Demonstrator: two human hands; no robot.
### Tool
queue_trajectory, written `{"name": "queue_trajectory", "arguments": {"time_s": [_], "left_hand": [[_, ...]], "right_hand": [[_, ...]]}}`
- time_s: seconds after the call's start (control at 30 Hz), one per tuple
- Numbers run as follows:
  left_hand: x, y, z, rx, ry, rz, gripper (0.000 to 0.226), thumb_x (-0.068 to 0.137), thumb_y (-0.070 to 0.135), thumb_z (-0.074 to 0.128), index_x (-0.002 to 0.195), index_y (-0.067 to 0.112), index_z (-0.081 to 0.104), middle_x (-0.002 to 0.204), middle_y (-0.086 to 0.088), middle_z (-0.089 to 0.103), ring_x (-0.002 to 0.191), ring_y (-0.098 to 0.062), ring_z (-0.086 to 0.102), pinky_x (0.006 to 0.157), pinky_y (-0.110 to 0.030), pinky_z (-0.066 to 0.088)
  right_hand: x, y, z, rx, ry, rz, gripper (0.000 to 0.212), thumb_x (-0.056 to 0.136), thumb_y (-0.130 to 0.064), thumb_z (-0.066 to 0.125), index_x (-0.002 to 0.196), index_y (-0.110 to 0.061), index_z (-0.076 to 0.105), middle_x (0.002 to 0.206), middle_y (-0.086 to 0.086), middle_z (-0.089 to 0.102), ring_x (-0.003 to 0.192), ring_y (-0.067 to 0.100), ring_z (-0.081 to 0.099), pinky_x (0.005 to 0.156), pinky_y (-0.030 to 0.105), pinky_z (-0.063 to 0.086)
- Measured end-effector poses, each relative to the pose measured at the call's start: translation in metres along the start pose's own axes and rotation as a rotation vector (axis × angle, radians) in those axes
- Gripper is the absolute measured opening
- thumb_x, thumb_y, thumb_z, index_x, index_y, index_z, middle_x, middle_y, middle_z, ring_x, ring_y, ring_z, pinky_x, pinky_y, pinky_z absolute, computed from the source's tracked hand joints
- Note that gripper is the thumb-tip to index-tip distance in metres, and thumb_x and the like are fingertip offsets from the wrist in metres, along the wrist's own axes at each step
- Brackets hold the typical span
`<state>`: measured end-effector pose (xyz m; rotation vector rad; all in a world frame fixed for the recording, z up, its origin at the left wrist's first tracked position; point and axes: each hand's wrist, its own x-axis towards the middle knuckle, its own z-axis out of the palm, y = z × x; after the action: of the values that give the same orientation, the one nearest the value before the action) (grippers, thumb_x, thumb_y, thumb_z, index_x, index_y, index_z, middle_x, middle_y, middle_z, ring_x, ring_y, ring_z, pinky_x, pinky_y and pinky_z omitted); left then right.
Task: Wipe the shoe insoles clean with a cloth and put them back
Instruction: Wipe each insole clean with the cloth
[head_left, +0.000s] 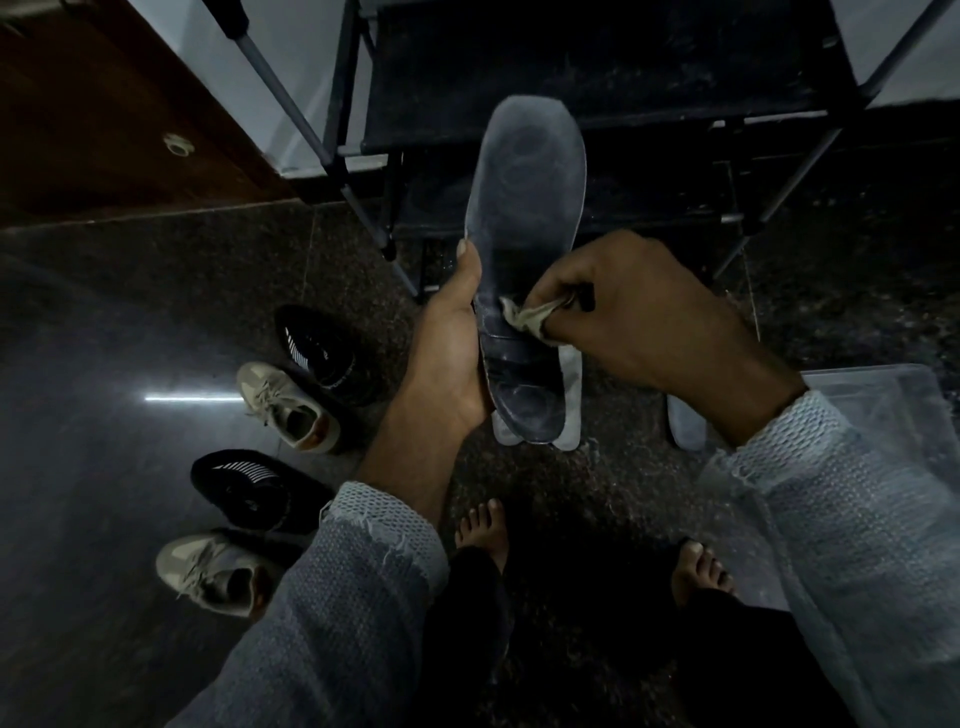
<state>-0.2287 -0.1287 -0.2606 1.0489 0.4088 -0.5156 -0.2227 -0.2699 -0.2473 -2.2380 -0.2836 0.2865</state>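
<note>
**A:** Status on the hands?

**B:** Right hand (634, 322) pinches a small crumpled cloth (527, 317), pressed to the middle of the insole (524, 249). Left hand (452, 353) grips the insole's left edge and heel, thumb up along the side. Insole is held in the air, toe pointing away, above the floor (104, 338).

**A:** How to wipe it well?

**B:** My take: long strokes heel to toe, left hand bracing from behind so the insole doesn't flex. Refold the cloth once it loads up.

**A:** Surface?

**B:** Thin, flat, dull grey. Forefoot looks dusty and matte, heel end darker with moulded ridges that will likely trap dirt. Cloth is pale, soft, wrinkled.

**A:** Around it?

**B:** More pale insoles (571, 395) lie on the speckled stone floor below. Two beige lace-up sneakers (291, 410) and two black shoes (317, 348) sit to the left. Dark metal rack (597, 67) ahead.
</note>
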Motion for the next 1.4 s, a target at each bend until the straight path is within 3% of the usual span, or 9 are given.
{"name": "queue_trajectory", "arguments": {"time_s": [0.07,0.1,0.13,0.17,0.37,0.6,0.77,1.1,1.4], "left_hand": [[-0.005,0.003,0.003,0.023,-0.002,-0.026,0.063,0.101,0.051,0.019,0.136,0.007,0.046,0.118,-0.032,0.044,0.067,-0.027,0.069,0.098,-0.035,0.01],[-0.003,0.002,0.006,0.036,0.003,-0.026,0.062,0.102,0.051,0.02,0.137,0.007,0.046,0.11,-0.031,0.057,0.056,-0.017,0.064,0.094,-0.032,0.044],[0.001,-0.001,0.004,0.058,0.01,-0.019,0.059,0.102,0.049,0.023,0.131,0.007,0.052,0.086,-0.025,0.07,0.053,-0.01,0.061,0.053,-0.018,0.052],[0.003,-0.003,0.003,0.086,0.027,-0.004,0.052,0.103,0.045,0.026,0.116,0.007,0.059,0.072,-0.012,0.069,0.056,-0.009,0.06,0.074,-0.026,0.058],[0.009,-0.005,-0.009,-0.052,0.031,0.002,0.059,0.101,0.049,0.028,0.096,0.011,0.074,0.094,-0.008,0.073,0.085,-0.021,0.069,0.076,-0.032,0.057],[0.009,-0.008,-0.007,-0.047,-0.031,-0.009,0.051,0.101,0.049,0.027,0.102,0.011,0.061,0.066,-0.001,0.068,0.055,-0.011,0.063,0.052,-0.021,0.051],[0.009,-0.008,-0.01,-0.096,-0.018,0.018,0.053,0.101,0.05,0.033,0.108,0.01,0.068,0.109,-0.011,0.067,0.103,-0.025,0.062,0.092,-0.037,0.049],[0.007,-0.01,-0.005,-0.091,-0.058,-0.001,0.051,0.101,0.049,0.029,0.117,0.012,0.061,0.096,-0.008,0.072,0.086,-0.021,0.07,0.078,-0.033,0.056],[0.005,-0.008,-0.006,-0.091,-0.011,0.006,0.052,0.101,0.05,0.033,0.118,0.011,0.063,0.116,-0.013,0.069,0.109,-0.028,0.065,0.092,-0.041,0.052]], "right_hand": [[0.0,0.001,0.002,0.021,0.137,0.026,0.009,0.085,-0.018,0.068,0.089,-0.02,0.076,0.087,-0.008,0.072,0.079,0.002,0.064,0.071,0.013,0.05],[0.0,0.002,0.004,0.013,0.21,0.036,0.01,0.085,-0.017,0.067,0.09,-0.019,0.076,0.087,-0.007,0.072,0.079,0.003,0.063,0.072,0.015,0.049],[0.001,0.002,0.005,-0.006,0.267,0.042,0.011,0.086,-0.015,0.066,0.09,-0.018,0.075,0.088,-0.006,0.071,0.08,0.003,0.062,0.072,0.016,0.048],[0.001,0.002,0.005,-0.021,0.295,0.044,0.012,0.085,-0.014,0.065,0.091,-0.018,0.075,0.089,-0.006,0.07,0.08,0.003,0.061,0.072,0.014,0.046],[-0.001,-0.004,0.0,-0.004,-0.041,-0.012,0.008,0.084,-0.019,0.071,0.088,-0.02,0.077,0.084,-0.01,0.072,0.072,-0.004,0.062,0.064,0.003,0.045],[0.0,-0.003,0.009,-0.001,0.287,0.044,0.01,0.086,-0.015,0.066,0.09,-0.018,0.075,0.083,-0.012,0.064,0.079,0.001,0.058,0.07,0.011,0.046],[-0.002,-0.009,0.004,0.033,0.034,-0.021,0.01,0.084,-0.015,0.069,0.09,-0.019,0.076,0.084,-0.012,0.071,0.073,-0.004,0.062,0.066,0.005,0.046],[0.0,-0.006,0.013,0.019,0.312,0.065,0.009,0.087,-0.017,0.067,0.09,-0.018,0.076,0.087,-0.006,0.071,0.079,0.005,0.064,0.075,0.023,0.053],[-0.002,-0.011,0.012,0.123,0.098,0.029,0.006,0.084,-0.018,0.071,0.085,-0.018,0.077,0.08,-0.012,0.072,0.074,-0.003,0.065,0.065,0.006,0.048]]}}
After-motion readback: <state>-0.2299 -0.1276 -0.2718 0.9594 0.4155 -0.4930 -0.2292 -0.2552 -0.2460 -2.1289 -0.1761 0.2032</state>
